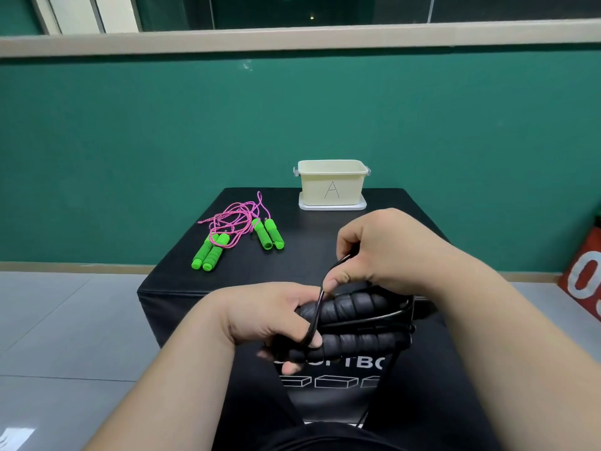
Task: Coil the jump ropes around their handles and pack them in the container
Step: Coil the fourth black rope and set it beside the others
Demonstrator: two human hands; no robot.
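Note:
My left hand grips the near ends of two black ribbed jump-rope handles held side by side over the front of the black box. My right hand pinches the black cord, which loops across the handles; more cord hangs down past the box front. Further back on the box lie green-handled jump ropes with tangled pink cord. A cream container marked "A" stands open at the far edge, resting on its white lid.
The black padded box serves as the work surface, with grey tiled floor to both sides. A green wall rises behind it. An orange object with white numerals leans at the right.

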